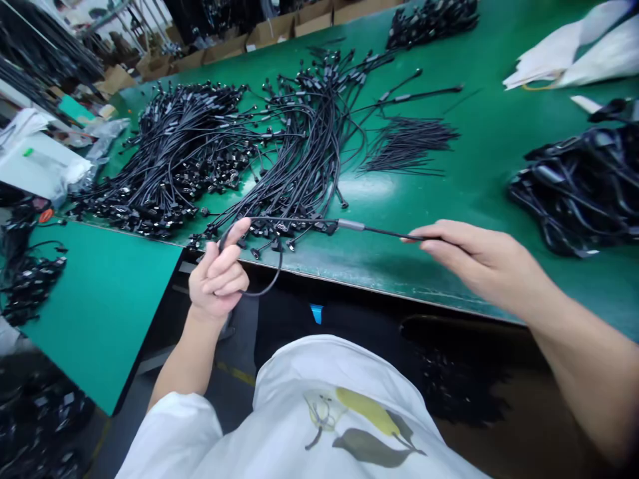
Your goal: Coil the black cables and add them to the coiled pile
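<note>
My left hand is closed around a loop of thin black cable just in front of the green table's near edge. The cable runs right across the edge, past a grey sleeve, to my right hand, which pinches its far end between fingertips. Behind the cable lies a big fan-shaped pile of black cables with small connectors. A second dense pile lies to its left.
The green table carries a bundle of thin black ties, a heap of bagged black cables at right, and white bags at far right. A lower green surface stands left. Cardboard boxes line the back.
</note>
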Demonstrator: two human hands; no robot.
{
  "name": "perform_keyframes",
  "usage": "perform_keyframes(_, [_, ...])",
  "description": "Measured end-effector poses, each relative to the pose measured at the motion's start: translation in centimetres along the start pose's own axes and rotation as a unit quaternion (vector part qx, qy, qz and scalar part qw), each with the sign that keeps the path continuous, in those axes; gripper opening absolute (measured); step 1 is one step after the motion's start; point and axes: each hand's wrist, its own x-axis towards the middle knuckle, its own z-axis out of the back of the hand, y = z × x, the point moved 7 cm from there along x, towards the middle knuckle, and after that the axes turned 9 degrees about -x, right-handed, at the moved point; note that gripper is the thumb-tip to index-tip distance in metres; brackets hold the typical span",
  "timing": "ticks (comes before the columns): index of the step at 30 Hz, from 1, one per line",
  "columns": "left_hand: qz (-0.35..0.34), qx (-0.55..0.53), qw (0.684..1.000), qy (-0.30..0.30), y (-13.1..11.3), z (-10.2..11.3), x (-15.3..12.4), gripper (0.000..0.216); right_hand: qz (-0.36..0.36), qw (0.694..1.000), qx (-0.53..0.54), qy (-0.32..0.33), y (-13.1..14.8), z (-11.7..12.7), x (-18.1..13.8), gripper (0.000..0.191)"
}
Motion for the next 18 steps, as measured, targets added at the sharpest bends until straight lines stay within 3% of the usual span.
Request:
perform_keyframes(3, [0.033,0.046,0.998,0.04,1.6,-0.9,0.8,0.039,0.064,0.99,-0.122,-0.013,1.5,-1.2,-0.9,0.03])
perform_keyframes(6, [0.016,0.133,0.987,0.086,3.6,-1.9,1.7,0.04,0.149,0.967,-0.205,0.031,4.6,-3.3,-2.0,0.032])
perform_keyframes(9, [-0.046,0.263,0.957,0.111,5.2,-3.0,1.8,0.039,0.246,0.952,-0.145,0.109,8.5,-4.7,-3.0,0.034])
perform_keyframes(11, [-0.049,0.366,0.914,0.167,6.9,-4.2,1.3,0.035,0.287,0.944,-0.079,0.143,10.5,-4.6,-3.1,0.034])
perform_keyframes(14, [0.024,0.424,0.867,0.262,9.7,-5.1,-0.1,0.033,0.243,0.963,0.016,0.118,10.7,-3.5,-1.4,0.031])
perform_keyframes(16, [0.061,0.36,0.893,0.261,10.2,-5.1,-0.4,0.034,0.153,0.983,0.092,0.041,9.1,-2.6,0.3,0.024])
perform_keyframes(18, [0.077,0.256,0.936,0.228,10.2,-4.9,-0.1,0.035,0.073,0.981,0.176,-0.034,7.3,-2.6,1.3,0.033])
